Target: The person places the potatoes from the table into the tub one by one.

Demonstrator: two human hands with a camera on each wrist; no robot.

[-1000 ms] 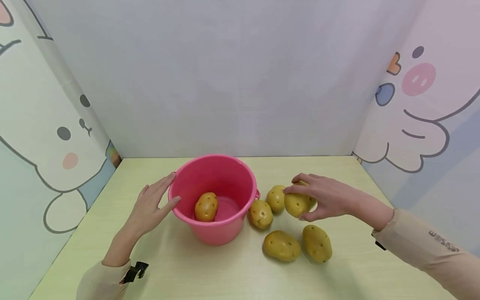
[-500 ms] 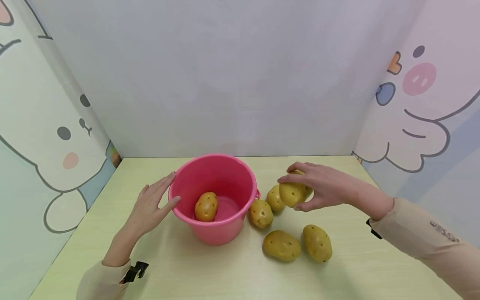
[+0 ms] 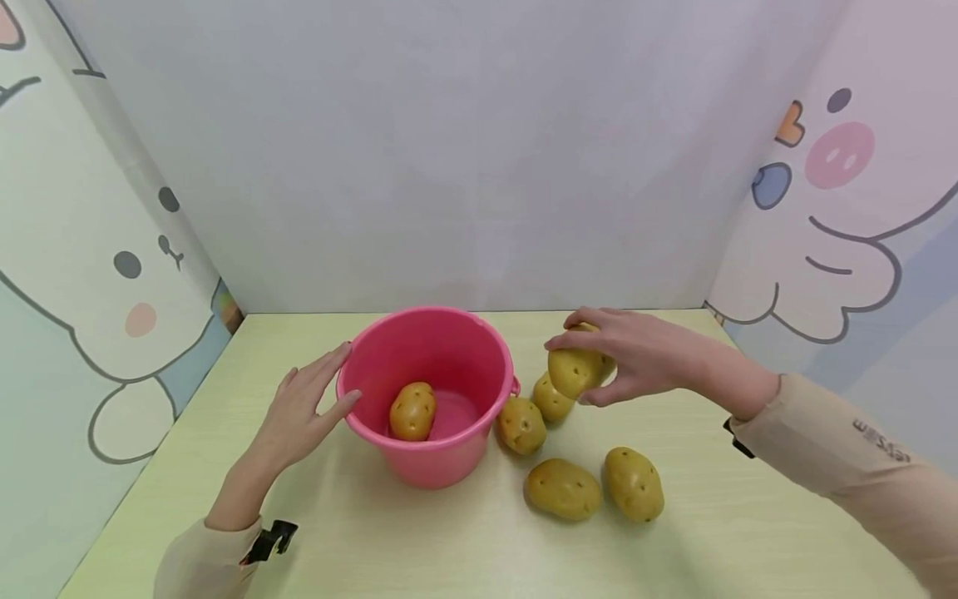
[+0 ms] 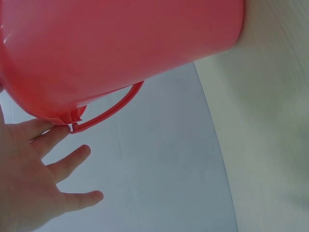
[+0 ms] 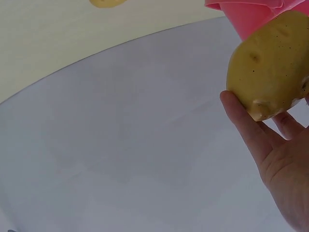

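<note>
A pink bucket [image 3: 430,462] stands upright with one potato [image 3: 412,412] lying inside. My left hand [image 3: 299,413] rests on the bucket's left rim; the left wrist view shows its straight, spread fingers [image 4: 70,163] touching near the handle joint [image 4: 72,116]. To the right of the bucket, my right hand [image 3: 636,353] holds a yellow-brown potato [image 3: 575,372] between thumb and fingers, raised above the table. Behind it, in the right wrist view, part of the bucket [image 5: 248,19] shows. Beneath the held potato sits another potato [image 3: 552,399], partly hidden.
Close to the bucket's right side lies a potato [image 3: 521,425]. Two more, a lying potato [image 3: 564,489] and a slanted potato [image 3: 634,484], are nearer the front on the pale table [image 3: 419,549]. A plain back wall [image 3: 471,166] and printed side walls enclose the table.
My right hand has lifted the potato and carried it up and leftward, nearer the bucket. The left hand and the bucket have stayed in place.
</note>
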